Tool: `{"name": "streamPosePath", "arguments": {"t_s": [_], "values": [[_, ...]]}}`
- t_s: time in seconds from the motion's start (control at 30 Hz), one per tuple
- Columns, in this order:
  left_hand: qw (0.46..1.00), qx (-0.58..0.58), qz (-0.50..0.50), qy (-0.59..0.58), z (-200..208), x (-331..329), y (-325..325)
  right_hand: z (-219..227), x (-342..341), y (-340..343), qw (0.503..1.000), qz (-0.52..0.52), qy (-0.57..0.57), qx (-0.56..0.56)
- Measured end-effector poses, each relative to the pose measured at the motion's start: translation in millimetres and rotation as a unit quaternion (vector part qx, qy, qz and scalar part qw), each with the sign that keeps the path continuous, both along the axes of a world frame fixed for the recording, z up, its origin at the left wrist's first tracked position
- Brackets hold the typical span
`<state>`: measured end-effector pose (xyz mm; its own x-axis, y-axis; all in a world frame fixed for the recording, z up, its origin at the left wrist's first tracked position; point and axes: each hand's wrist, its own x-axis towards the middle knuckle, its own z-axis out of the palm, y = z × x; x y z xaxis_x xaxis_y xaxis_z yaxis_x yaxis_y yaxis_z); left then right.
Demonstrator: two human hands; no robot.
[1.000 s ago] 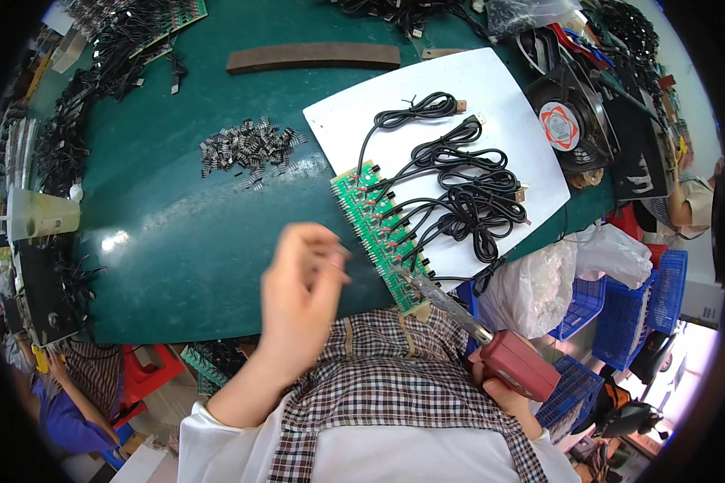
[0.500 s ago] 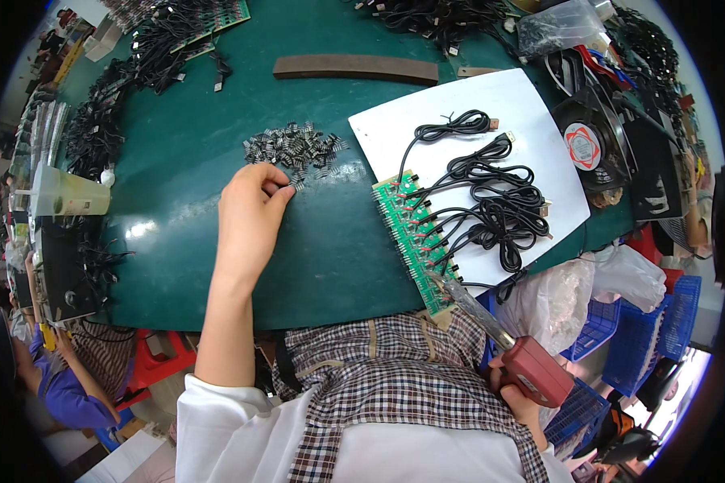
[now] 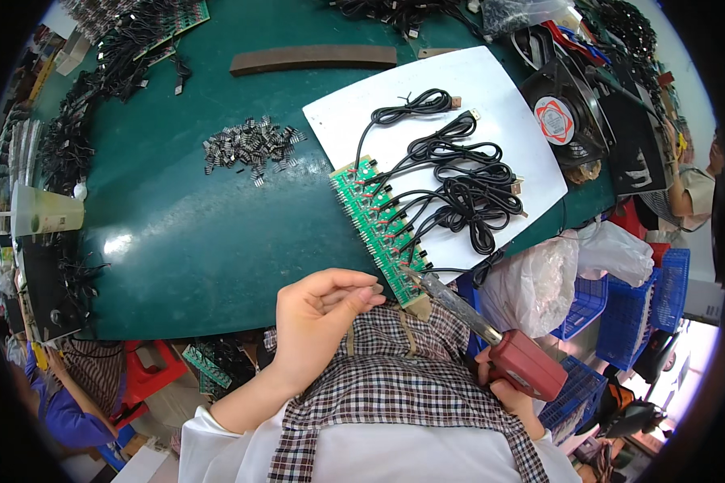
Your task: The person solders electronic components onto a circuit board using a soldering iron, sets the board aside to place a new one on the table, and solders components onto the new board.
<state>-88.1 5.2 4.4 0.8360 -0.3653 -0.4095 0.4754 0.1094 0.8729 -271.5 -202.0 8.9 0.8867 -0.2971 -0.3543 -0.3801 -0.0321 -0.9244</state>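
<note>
Green circuit-board strip (image 3: 379,232) lies along white sheet's (image 3: 338,121) left edge, long axis slanting rightward to table's (image 3: 161,274) near edge. Near end just right of left hand's (image 3: 318,318) fingertips; thumb and forefinger nearly meet, cannot tell on what. Right hand (image 3: 512,398), farther off, fingers wrapped round soldering iron (image 3: 528,366), tip at strip

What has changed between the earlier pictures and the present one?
The left hand went to the pile of parts, then came back right and lower, close beside the lower end of the board; whether it holds anything is unclear. The right hand still grips the soldering iron, its tip at the board; the cables stayed as they were.
</note>
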Motion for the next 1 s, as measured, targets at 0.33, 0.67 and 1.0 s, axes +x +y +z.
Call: {"name": "streamPosePath", "arguments": {"t_s": [0.33, 0.67, 1.0], "values": [[1.0, 0.005, -0.014, 0.011, -0.7, -1.9, -9.4, -1.0, -1.5, -1.0, 0.999, -0.008, -0.002, 0.034], [1.0, 0.013, 0.009, -0.025, -4.1, 3.5, -19.1, -12.6, -14.1, -5.1, 1.0, 0.006, 0.004, -0.011], [0.999, -0.003, 0.018, -0.036, -7.6, 2.3, -20.7, -5.0, 1.6, 1.8, 0.997, -0.021, 0.042, 0.065]]}}
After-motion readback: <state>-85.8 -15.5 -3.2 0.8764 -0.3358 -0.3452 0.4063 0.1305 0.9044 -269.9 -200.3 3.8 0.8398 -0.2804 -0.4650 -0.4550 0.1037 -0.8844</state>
